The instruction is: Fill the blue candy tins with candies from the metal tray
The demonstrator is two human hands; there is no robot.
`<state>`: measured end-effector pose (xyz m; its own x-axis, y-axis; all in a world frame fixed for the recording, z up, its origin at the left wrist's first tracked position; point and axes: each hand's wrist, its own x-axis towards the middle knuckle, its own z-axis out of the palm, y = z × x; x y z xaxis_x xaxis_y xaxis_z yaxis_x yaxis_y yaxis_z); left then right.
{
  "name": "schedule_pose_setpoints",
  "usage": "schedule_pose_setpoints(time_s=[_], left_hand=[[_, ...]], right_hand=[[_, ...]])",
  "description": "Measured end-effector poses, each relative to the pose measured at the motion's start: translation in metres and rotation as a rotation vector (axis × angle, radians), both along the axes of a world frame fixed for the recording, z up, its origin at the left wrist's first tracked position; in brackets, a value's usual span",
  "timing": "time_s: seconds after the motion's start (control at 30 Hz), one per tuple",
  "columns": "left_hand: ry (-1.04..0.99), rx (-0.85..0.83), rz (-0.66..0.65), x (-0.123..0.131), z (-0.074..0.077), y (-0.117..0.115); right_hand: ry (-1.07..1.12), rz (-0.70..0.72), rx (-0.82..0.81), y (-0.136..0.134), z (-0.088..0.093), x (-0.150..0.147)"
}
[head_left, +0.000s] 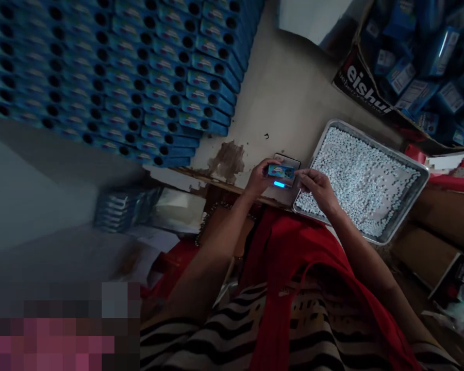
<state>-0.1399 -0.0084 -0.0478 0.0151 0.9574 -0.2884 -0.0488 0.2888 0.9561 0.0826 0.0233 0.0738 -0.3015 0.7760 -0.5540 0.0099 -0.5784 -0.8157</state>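
A small blue box (280,171) with a dark round hole lies over a small digital scale (287,192), whose display glows bright blue. My left hand (258,178) grips the box at its left end, thumb and fingers closed round it. At the box's right end, my right hand (317,188) has its fingers pinched together; whatever may be between them is too small to make out. Under and beside that hand is a metal tray (405,210) holding a great many small white and pale blue pellets (344,172).
Rows of stacked blue boxes (139,77) fill the table's left side. A black carton (365,85) at the upper right is full of similar boxes. The worn table (278,87) has a brown patch near its front edge. A person's blurred-out head shows at the lower left.
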Motion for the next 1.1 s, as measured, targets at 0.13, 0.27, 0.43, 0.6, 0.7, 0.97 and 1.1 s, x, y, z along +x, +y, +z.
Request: schedule_pose_setpoints(time_s=[0.13, 0.27, 0.43, 0.6, 0.7, 0.97, 1.1], left_hand=[[0.029, -0.047, 0.054, -0.011, 0.006, -0.010], [0.147, -0.113, 0.275, -0.048, 0.011, -0.038], [0.249, -0.141, 0.569, -0.084, 0.009, -0.074], [0.253, -0.089, 0.579, -0.085, 0.016, -0.066], [0.244, -0.007, 0.471, -0.078, 0.025, -0.048], [0.298, 0.118, 0.247, -0.066, 0.038, -0.022], [0.410, 0.156, 0.165, -0.064, 0.038, -0.023]], right_hand=[[-0.027, 0.031, 0.001, 0.006, 0.003, -0.022], [-0.009, -0.127, -0.106, 0.010, 0.002, -0.011], [-0.084, -0.127, -0.087, 0.006, 0.004, -0.003], [-0.078, -0.077, -0.125, -0.004, 0.002, -0.017], [-0.072, -0.113, -0.178, -0.005, 0.000, -0.018], [-0.152, -0.165, -0.158, -0.003, 0.003, -0.007], [-0.202, -0.130, -0.112, -0.004, 0.003, -0.010]])
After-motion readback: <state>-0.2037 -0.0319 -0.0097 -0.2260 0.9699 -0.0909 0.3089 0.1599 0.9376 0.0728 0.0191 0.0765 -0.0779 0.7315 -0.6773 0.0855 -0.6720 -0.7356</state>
